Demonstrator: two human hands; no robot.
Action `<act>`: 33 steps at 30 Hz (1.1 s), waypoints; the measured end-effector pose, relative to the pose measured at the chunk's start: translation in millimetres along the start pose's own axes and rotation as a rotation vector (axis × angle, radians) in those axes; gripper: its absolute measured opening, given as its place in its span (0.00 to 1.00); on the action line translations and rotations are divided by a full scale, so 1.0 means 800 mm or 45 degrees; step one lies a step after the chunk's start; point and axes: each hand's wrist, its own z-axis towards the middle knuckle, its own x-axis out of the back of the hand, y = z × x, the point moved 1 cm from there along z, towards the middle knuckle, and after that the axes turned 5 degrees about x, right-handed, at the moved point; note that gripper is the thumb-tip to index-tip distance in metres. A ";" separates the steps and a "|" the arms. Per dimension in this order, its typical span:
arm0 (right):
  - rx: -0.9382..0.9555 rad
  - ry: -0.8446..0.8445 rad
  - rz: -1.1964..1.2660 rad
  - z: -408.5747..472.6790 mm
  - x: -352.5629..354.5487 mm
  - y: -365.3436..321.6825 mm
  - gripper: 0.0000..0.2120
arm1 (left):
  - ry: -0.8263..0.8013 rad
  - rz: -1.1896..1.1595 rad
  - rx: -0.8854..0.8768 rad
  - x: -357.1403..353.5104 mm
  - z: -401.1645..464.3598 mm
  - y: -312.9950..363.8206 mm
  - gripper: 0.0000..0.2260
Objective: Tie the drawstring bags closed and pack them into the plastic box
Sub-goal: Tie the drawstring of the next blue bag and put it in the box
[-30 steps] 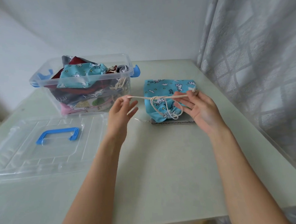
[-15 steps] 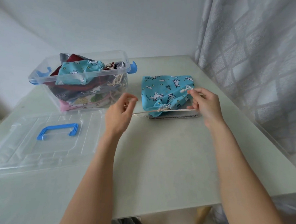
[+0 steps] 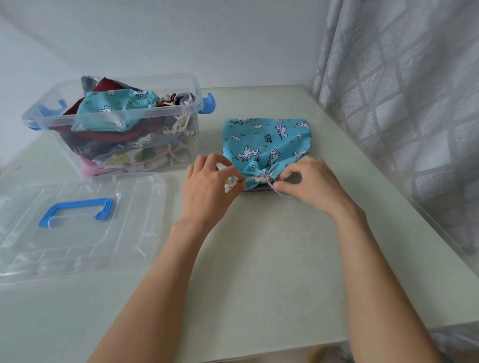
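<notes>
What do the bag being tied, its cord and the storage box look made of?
Blue unicorn-print bag: soft matte woven fabric, likely cotton; it puckers at the neck. Cord: off-white twisted string, probably cotton. Storage box: glossy clear rigid plastic, contents visible through it, with blue plastic latches.

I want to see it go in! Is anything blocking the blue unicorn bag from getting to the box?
Nothing visible does. The box stands open just left of the bag, its lid off. It is already piled high, though.

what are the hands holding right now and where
Each hand, left and right, pinches one end of the drawstring beside the blue bag's gathered mouth.
</notes>
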 end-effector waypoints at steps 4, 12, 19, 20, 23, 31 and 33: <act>0.098 -0.036 -0.076 0.000 -0.010 -0.011 0.09 | 0.046 -0.041 0.032 -0.001 0.000 0.003 0.07; -0.101 0.173 0.575 0.004 -0.002 -0.009 0.05 | 0.101 -0.155 0.041 -0.002 -0.004 0.003 0.04; -0.208 0.243 0.435 0.003 0.003 0.009 0.06 | 0.008 -0.093 0.117 -0.005 -0.005 -0.004 0.04; -0.165 0.230 0.470 0.000 0.006 0.009 0.06 | 0.027 -0.118 0.119 -0.004 -0.005 -0.008 0.04; -0.078 0.088 0.718 -0.009 0.021 0.004 0.09 | -0.010 -0.248 0.162 -0.002 -0.006 -0.017 0.05; 0.094 -0.081 1.483 -0.006 0.023 -0.036 0.05 | -0.101 -0.266 0.156 -0.003 -0.006 -0.004 0.07; 0.117 -0.077 1.551 -0.003 0.018 -0.041 0.05 | -0.136 -0.318 0.141 0.003 -0.007 -0.002 0.07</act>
